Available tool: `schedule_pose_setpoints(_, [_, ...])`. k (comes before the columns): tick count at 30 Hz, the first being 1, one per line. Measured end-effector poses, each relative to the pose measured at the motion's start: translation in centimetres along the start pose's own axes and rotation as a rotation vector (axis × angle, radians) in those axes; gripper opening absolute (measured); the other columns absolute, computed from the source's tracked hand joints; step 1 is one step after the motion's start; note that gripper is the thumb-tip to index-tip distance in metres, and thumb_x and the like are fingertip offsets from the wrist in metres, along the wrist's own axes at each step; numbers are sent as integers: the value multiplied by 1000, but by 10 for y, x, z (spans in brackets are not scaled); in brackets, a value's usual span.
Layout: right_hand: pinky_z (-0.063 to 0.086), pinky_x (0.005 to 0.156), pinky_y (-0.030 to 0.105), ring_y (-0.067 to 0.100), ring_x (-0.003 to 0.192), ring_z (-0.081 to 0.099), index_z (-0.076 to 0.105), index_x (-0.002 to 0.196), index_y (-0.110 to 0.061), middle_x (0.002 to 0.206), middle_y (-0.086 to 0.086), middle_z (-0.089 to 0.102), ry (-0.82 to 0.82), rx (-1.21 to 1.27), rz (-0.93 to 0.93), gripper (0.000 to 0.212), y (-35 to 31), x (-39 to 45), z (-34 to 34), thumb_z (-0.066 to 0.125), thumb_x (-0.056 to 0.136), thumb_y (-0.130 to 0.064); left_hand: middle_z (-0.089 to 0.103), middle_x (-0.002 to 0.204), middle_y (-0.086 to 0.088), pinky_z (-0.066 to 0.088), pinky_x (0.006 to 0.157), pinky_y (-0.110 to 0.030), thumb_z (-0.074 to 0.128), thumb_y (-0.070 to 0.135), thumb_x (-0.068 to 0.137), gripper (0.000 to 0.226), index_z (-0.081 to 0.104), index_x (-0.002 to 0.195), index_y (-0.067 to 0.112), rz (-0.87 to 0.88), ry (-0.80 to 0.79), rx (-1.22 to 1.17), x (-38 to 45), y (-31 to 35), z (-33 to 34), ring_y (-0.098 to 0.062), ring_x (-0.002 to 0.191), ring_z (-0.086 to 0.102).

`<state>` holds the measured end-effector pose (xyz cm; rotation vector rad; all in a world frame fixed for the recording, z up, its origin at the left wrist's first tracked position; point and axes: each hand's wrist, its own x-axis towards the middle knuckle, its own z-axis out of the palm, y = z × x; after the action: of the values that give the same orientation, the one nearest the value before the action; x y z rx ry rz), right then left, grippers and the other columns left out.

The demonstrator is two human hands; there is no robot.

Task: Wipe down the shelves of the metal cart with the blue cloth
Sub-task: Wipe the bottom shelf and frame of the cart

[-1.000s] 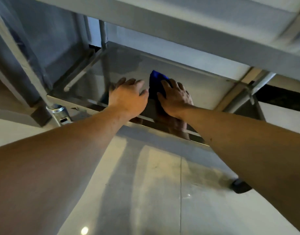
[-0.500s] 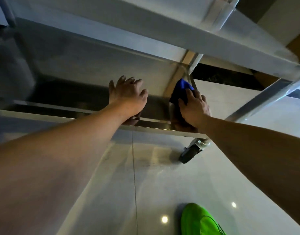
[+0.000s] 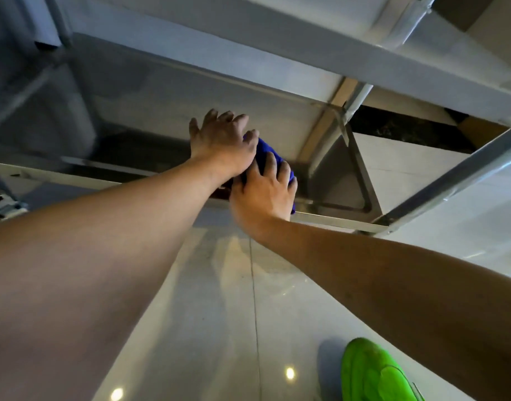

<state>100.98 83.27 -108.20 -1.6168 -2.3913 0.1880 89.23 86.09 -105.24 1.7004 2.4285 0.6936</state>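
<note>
The metal cart's bottom shelf is a shiny steel tray low above the floor, under a higher shelf. The blue cloth lies bunched at the shelf's front edge, mostly covered by my hands. My right hand presses down on the cloth with fingers curled over it. My left hand rests flat on the shelf, fingers spread, its edge touching the cloth and overlapping my right hand.
Glossy tiled floor lies in front of the cart. A bright green shoe is at the bottom right. A cart leg slants at the right, and a caster sits at the far left.
My right hand has slid the cloth leftward from the shelf's right corner until it meets my left hand. The view has shifted slightly; my left hand has stayed on the shelf.
</note>
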Motion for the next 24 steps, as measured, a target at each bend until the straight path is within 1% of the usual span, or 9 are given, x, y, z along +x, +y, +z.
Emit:
schedule_pose_setpoints(4, [7,120,59,38,149,11,26,156,-29,163,8,23,-32,41,-177,54,-68,-8,17,30,103,-43,50,149,-2,25,116,-56,30,56,99,58,46,146,27,-65,84,44,-10,-52,-43,-28,141,36])
schedule_pose_setpoints(6, [7,120,60,38,149,11,30,154,-30,163,7,23,-59,49,-217,52,-97,-6,22,29,103,-44,51,147,-4,30,113,-54,31,55,99,57,47,145,26,-111,123,88,-20,-80,-66,-28,138,39])
schedule_pose_setpoints(9, [9,118,61,39,147,13,35,149,-30,161,8,25,-99,55,-270,50,-139,-3,30,30,102,-45,53,145,-7,36,109,-51,34,53,100,54,49,145,26,-225,181,98,-42,-123,-101,-30,135,43])
schedule_pose_setpoints(13, [10,117,62,41,146,14,34,148,-28,160,10,25,-111,42,-364,50,-185,-4,43,32,102,-46,52,147,-3,38,110,-50,36,54,99,55,48,146,30,-332,212,114,-79,-172,-143,-29,136,44])
schedule_pose_setpoints(15, [11,117,62,42,146,15,35,148,-28,160,11,26,-116,48,-411,50,-207,-6,50,33,101,-46,55,144,-3,41,106,-48,38,53,99,53,51,144,29,-362,229,97,-98,-193,-158,-29,132,47])
schedule_pose_setpoints(17, [11,116,63,42,146,15,35,148,-29,160,11,26,-136,62,-457,51,-225,-7,54,35,100,-46,56,141,-3,45,103,-43,41,51,99,49,53,142,29,-415,252,47,-114,-208,-168,-28,128,52])
schedule_pose_setpoints(19, [14,116,63,42,145,17,36,146,-30,158,10,29,-151,65,-527,51,-241,-7,55,39,99,-46,58,142,-2,46,104,-41,44,50,100,49,51,144,29,-467,271,-18,-126,-218,-175,-26,127,55])
schedule_pose_setpoints(22, [18,117,61,38,141,22,36,145,-33,155,8,32,-167,49,-664,52,-253,-6,55,47,96,-45,62,136,-2,50,101,-43,44,48,100,48,51,144,30,-466,288,-34,-137,-223,-178,-24,121,59])
schedule_pose_setpoints(24, [21,115,59,36,140,24,36,146,-34,155,6,32,-165,35,-729,56,-251,-5,53,51,94,-44,64,131,-2,50,99,-42,45,47,100,48,52,143,29,-456,278,-10,-140,-224,-177,-24,117,60])
